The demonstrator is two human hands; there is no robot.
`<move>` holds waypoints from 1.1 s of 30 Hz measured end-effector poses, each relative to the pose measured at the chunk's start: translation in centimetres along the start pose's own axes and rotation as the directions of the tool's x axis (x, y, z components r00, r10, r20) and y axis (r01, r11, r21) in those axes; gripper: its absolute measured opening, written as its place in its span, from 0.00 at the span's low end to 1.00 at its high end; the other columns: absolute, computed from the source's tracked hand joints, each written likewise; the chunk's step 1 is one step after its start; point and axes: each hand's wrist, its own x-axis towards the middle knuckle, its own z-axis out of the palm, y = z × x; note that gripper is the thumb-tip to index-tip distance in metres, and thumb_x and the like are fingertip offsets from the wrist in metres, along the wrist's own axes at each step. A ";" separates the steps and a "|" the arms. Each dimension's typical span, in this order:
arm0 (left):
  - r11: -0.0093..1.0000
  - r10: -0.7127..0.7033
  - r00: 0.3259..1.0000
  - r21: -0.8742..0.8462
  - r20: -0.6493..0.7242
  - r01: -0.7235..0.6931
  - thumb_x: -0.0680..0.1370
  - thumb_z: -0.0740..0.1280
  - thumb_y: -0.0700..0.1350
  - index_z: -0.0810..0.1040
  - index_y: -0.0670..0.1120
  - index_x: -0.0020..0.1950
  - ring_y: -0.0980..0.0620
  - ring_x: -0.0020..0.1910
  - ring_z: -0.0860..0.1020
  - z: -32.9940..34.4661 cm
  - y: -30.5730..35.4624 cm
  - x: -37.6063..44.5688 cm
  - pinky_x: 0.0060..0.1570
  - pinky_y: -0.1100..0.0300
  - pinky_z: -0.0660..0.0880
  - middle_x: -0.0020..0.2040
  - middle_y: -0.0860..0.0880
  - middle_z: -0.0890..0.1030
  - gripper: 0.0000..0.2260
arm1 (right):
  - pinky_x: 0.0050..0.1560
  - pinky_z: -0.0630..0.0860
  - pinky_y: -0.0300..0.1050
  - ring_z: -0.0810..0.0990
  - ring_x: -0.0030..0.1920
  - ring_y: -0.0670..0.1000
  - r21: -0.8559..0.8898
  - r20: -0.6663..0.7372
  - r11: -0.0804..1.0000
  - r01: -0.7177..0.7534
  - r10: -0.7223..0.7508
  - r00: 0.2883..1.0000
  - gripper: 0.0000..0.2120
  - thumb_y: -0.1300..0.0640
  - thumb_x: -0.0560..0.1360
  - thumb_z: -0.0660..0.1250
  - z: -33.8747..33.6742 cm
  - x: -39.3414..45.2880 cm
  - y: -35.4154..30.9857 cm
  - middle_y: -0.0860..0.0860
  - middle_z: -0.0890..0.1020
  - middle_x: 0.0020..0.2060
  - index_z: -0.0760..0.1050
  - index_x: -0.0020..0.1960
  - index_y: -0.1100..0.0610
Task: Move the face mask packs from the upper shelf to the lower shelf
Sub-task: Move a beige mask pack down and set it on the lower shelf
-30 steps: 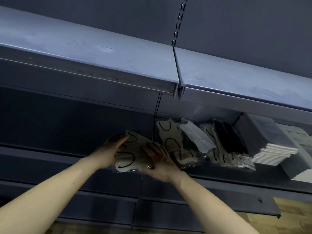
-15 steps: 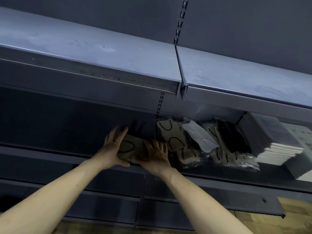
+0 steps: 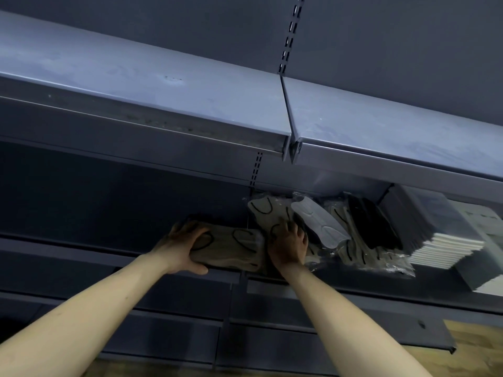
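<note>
Two hands have parted: left hand [image 3: 181, 247] grips beige mask pack [image 3: 231, 247] on lower shelf [image 3: 81, 257], right hand [image 3: 289, 247], fingers spread, touches leaning packs [image 3: 351, 235].

**A shop aisle with retail shelving**

Grey metal gondola shelves [image 3: 168, 104] hang on slotted uprights [image 3: 290, 31]. Bagged face mask packs [image 3: 321, 224] and stacked white packets [image 3: 446, 248] sit as stock above a wood-look floor [image 3: 473, 357].
</note>
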 end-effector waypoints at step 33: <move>0.869 -0.128 0.960 -0.494 -0.250 -0.013 0.55 0.86 0.50 0.28 0.71 0.71 0.52 0.78 0.50 0.7 -0.1 -1.3 0.73 0.49 0.63 0.78 0.59 0.39 0.72 | 0.79 0.48 0.56 0.50 0.79 0.53 0.198 0.041 0.826 0.528 -0.545 0.838 0.48 0.23 0.64 0.66 0.6 -4.5 -1.7 0.51 0.56 0.78 0.58 0.75 0.44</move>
